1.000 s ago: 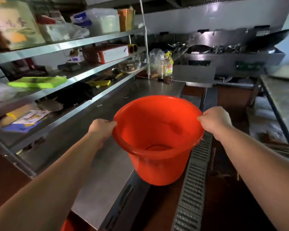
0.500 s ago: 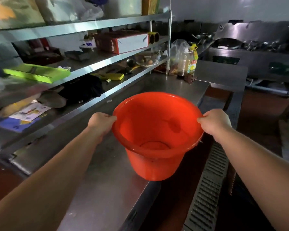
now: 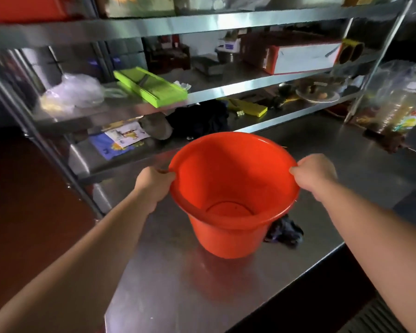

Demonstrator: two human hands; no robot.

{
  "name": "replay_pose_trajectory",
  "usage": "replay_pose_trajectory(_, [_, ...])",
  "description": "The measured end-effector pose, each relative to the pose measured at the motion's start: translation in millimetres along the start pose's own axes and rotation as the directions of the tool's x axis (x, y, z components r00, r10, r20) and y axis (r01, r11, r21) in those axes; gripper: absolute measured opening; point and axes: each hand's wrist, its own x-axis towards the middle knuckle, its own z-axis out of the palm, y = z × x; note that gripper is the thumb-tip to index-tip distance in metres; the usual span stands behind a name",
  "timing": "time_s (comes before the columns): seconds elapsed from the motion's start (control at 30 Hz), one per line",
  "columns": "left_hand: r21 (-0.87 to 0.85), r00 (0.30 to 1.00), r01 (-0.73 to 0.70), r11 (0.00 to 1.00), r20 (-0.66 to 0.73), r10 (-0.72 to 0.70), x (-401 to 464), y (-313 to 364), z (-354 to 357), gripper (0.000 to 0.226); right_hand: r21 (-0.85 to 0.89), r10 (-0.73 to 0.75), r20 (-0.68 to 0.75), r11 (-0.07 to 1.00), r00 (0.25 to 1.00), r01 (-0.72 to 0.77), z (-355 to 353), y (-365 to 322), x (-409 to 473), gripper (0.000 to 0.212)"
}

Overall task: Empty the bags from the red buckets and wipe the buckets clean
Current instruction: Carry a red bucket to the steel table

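dark cloth [image 3: 283,233]: partly hidden behind the bucket [image 3: 228,227]
bucket base: contact with tabletop [image 3: 178,284] unclear
fingertips: hidden under the bucket rim

Single head view, worn high, looking forward and down along both forearms. Close range: left hand [image 3: 154,182] and right hand [image 3: 314,171] mid-frame. Steel counter [image 3: 178,272] below fingers, shelves [image 3: 202,22] beyond fingertips. Wide-angle bend at edges.

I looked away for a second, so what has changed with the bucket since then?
The red bucket moved left, from over the floor drain to above the steel counter. Left hand and right hand still grip its rim; it is still empty.
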Motion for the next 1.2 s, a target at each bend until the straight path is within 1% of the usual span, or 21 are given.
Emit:
replay_pose_trajectory(0.1, [-0.014, 0.99, 0.104, 0.994, -0.092, -0.105, 1, -16, -3, 0.028, -0.007, -0.104, 0.097, 0.994, 0.99, 0.106, 27, -25, 44, 0.028])
replay_pose_trajectory(0.17, [-0.014, 0.97, 0.167, 0.986, -0.175, -0.167, -4, -22, -2, 0.031, 0.005, -0.166, 0.167, 0.986, 0.972, 0.167, 46, -35, 69, 0.025])
replay_pose_trajectory(0.23, [0.001, 0.949, 0.225, 0.974, -0.229, -0.219, -11, -23, 0, 0.026, 0.026, -0.244, 0.213, 0.969, 0.946, 0.244, 62, -42, 90, 0.023])
replay_pose_trajectory(0.3, [0.012, 0.922, 0.301, 0.953, -0.259, -0.288, -23, -19, 5, 0.025, 0.056, -0.333, 0.242, 0.942, 0.911, 0.33, 74, -45, 107, 0.024])
replay_pose_trajectory(0.4, [-0.038, 0.866, 0.373, 0.927, -0.344, -0.362, -46, -17, 17, 0.023, 0.123, -0.448, 0.276, 0.894, 0.851, 0.431, 85, -48, 126, 0.025])
replay_pose_trajectory(0.47, [-0.062, 0.832, 0.403, 0.913, -0.392, -0.393, -62, -15, 28, 0.02, 0.159, -0.497, 0.295, 0.867, 0.816, 0.471, 92, -49, 137, 0.022])
replay_pose_trajectory(0.57, [-0.081, 0.79, 0.448, 0.89, -0.43, -0.437, -81, -12, 44, 0.022, 0.183, -0.553, 0.31, 0.833, 0.773, 0.522, 102, -48, 153, 0.022])
replay_pose_trajectory(0.73, [-0.165, 0.756, 0.471, 0.867, -0.431, -0.493, -91, -8, 61, 0.024, 0.203, -0.589, 0.355, 0.807, 0.726, 0.555, 115, -42, 179, 0.026])
replay_pose_trajectory(0.9, [-0.258, 0.728, 0.498, 0.828, -0.395, -0.561, -90, -8, 76, 0.031, 0.212, -0.589, 0.386, 0.805, 0.71, 0.554, 123, -24, 189, 0.027])
replay_pose_trajectory(0.97, [-0.278, 0.728, 0.504, 0.818, -0.372, -0.575, -93, -8, 83, 0.029, 0.218, -0.587, 0.403, 0.807, 0.702, 0.549, 127, -16, 192, 0.023])
replay_pose_trajectory(1.07, [-0.285, 0.723, 0.517, 0.807, -0.359, -0.591, -99, -7, 91, 0.019, 0.267, -0.584, 0.424, 0.811, 0.692, 0.521, 132, -7, 194, 0.016])
replay_pose_trajectory(1.1, [-0.289, 0.719, 0.522, 0.803, -0.358, -0.596, -100, -6, 92, 0.016, 0.288, -0.584, 0.426, 0.812, 0.691, 0.508, 133, -5, 194, 0.018])
replay_pose_trajectory(1.13, [-0.286, 0.718, 0.526, 0.801, -0.356, -0.599, -102, -6, 92, 0.015, 0.309, -0.583, 0.427, 0.812, 0.691, 0.495, 135, -3, 194, 0.024])
replay_pose_trajectory(1.2, [-0.258, 0.722, 0.542, 0.8, -0.345, -0.6, -107, -6, 93, 0.022, 0.357, -0.588, 0.437, 0.808, 0.68, 0.469, 137, 3, 195, 0.03])
